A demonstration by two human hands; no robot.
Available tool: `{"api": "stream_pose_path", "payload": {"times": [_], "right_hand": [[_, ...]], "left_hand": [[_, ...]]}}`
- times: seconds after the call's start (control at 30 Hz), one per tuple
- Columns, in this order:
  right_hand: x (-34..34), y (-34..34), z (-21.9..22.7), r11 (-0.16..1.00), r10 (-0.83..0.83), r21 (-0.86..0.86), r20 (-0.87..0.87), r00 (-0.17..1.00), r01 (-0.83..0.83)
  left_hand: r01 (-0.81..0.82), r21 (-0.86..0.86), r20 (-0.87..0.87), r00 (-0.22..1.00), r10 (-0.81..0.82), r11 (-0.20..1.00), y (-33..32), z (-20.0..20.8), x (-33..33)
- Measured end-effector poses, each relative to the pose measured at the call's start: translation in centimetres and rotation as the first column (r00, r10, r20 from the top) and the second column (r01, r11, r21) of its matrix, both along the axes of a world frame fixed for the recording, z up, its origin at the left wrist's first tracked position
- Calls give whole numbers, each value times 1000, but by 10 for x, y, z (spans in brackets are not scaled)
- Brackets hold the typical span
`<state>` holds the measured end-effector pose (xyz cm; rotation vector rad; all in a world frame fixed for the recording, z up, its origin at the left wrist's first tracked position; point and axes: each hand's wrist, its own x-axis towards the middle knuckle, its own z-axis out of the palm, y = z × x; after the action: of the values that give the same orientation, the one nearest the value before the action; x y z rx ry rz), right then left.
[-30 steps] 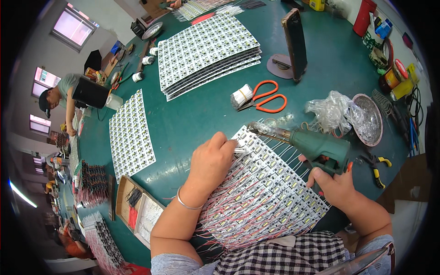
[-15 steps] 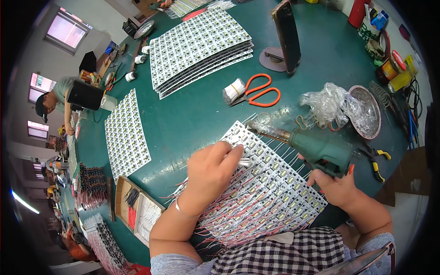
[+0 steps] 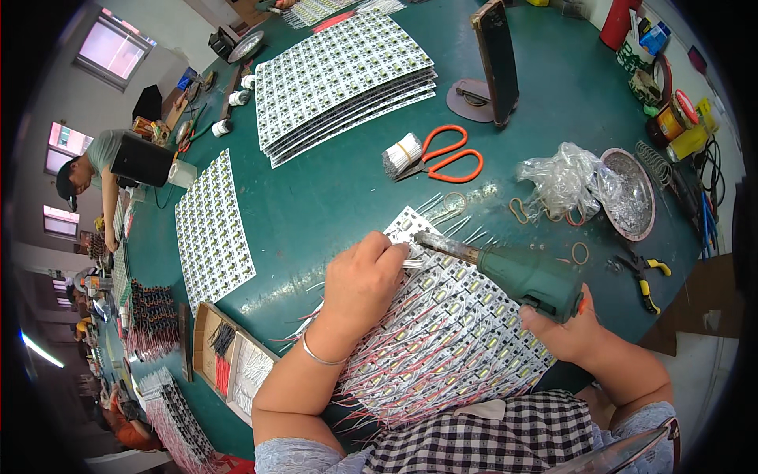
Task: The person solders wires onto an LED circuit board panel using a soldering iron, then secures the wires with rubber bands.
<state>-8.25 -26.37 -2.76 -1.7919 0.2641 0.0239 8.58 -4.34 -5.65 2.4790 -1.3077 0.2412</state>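
Note:
My right hand [image 3: 562,333] is wrapped round the handle of a green soldering gun [image 3: 530,278]. The gun's tip reaches the far left corner of a white circuit board panel [image 3: 497,324] with many small yellowish parts. Close to that tip, my left hand [image 3: 362,278] pinches a small bunch of short white wires [image 3: 412,263] over the panel. Red and white wires [image 3: 410,355] lie across the panel's near left part, and white wire ends stick out past its far edge. Whether the tip touches a wire or the board cannot be made out.
Orange-handled scissors [image 3: 454,162] lie beside a tied white wire bundle [image 3: 403,154]. Stacked panels [image 3: 339,79], a single panel [image 3: 213,229] and a wire box [image 3: 233,363] are leftward. Plastic wrap [image 3: 560,182], a round dish [image 3: 632,197] and pliers [image 3: 649,284] lie right. A phone-like slab [image 3: 497,63] stands behind.
The soldering gun has moved left and slightly down, bringing its tip onto the panel's far corner by the wires. My left hand has shifted slightly left and up, still pinching the wires.

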Motion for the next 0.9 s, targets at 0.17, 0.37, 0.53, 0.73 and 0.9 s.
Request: {"api": "stream_pose_path", "payload": {"times": [0.17, 0.37, 0.53, 0.73, 0.9], "right_hand": [[3, 3, -1, 996, 2, 88, -55, 998, 3], [4, 0, -7, 984, 91, -158, 77, 993, -78], [5, 2, -9, 959, 100, -279, 164, 982, -51], [5, 5, -9, 994, 25, -106, 149, 989, -9], [1, -1, -6, 997, -59, 45, 97, 993, 55]], "left_hand": [[13, -34, 10, 1000, -13, 999, -1, -2, 1], [13, -33, 10, 1000, -13, 999, -1, -1, 0], [6, -34, 5, 1000, -6, 999, -2, -2, 0], [2, -21, 5, 1000, -2, 1000, -1, -2, 0], [1, -20, 7, 1000, -1, 1000, 0, -2, 0]]}}
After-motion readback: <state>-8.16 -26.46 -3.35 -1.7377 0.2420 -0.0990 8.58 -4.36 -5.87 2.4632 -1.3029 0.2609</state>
